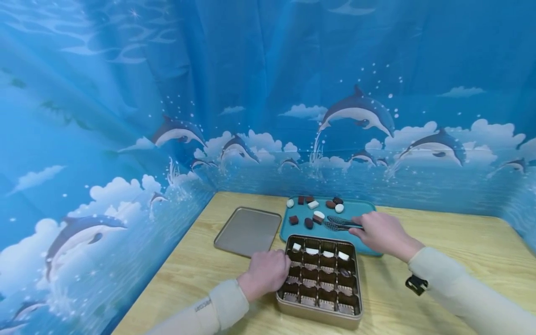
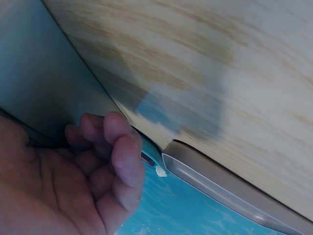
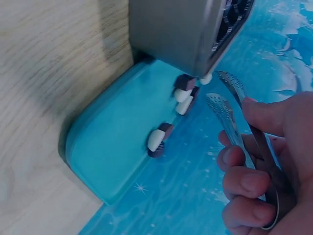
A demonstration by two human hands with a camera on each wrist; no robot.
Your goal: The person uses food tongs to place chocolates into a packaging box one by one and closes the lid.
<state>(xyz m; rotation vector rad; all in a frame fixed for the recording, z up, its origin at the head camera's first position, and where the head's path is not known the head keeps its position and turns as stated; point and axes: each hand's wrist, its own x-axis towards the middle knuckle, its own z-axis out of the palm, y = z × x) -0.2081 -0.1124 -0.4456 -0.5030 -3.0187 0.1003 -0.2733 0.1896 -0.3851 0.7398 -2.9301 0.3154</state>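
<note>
The chocolates (image 1: 308, 223) on the teal tray (image 1: 361, 211) could slip if the tongs (image 3: 226, 117), gripped by the right hand (image 1: 381, 232), pinch off-centre, and the nearer tin (image 1: 318, 318) could shift if the left hand (image 1: 268, 271) at its side, fingers curled, hold unclear, pushes.

- Head view: bright and fairly even; colours on the far blue curtain (image 1: 259, 70) and the yellowish wooden table (image 1: 444, 232) read clearly.
- A soft shadow lies on the table just right of the tin (image 1: 318, 318).
- The wide lens stretches the curtain toward the left edge, and small detail is soft.
- Left wrist view: dimmer; the left hand (image 2: 73, 186) is shaded, and a broad, soft-edged shadow with a bluish patch crosses paler wood.
- Right wrist view: muted, with a cool cast, a faint shadow beside the tin and slight glints on the tongs (image 3: 227, 116).
</note>
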